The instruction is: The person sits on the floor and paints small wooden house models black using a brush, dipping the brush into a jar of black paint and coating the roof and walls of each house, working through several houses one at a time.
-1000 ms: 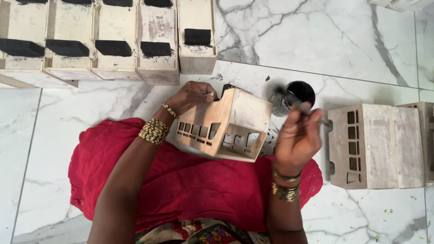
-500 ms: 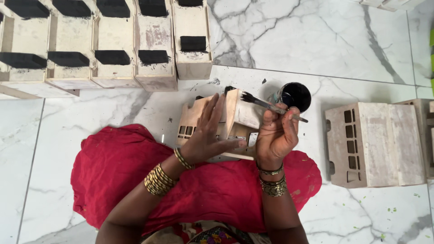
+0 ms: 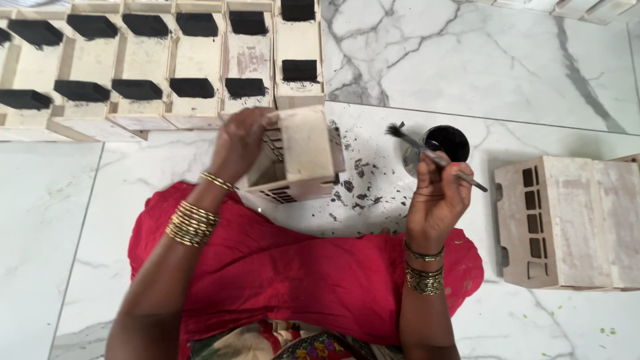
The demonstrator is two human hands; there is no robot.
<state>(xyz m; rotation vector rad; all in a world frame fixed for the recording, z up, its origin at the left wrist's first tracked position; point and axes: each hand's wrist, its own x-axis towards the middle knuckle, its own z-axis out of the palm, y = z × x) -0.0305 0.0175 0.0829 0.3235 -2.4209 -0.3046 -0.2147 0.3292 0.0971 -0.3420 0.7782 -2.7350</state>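
My left hand (image 3: pixel 241 143) grips a small pale wooden house (image 3: pixel 297 157) by its left side and holds it tilted above the marble floor, its slotted windows facing down toward me. My right hand (image 3: pixel 437 200) holds a thin paintbrush (image 3: pixel 433 155) with black bristles pointing up and left. Just behind the brush stands a round pot of black paint (image 3: pixel 445 141). Black paint specks (image 3: pixel 357 180) mark the floor between the house and the pot.
A row of wooden houses with black-painted patches (image 3: pixel 167 87) lines the back left. Another unpainted wooden house (image 3: pixel 573 223) lies at the right. Red cloth (image 3: pixel 287 273) covers my lap over the white marble floor (image 3: pixel 467 53).
My left hand has shifted to the house's left side and turned it, lifting it up and left. My right hand with the brush has drawn back to the right, beside the paint pot.
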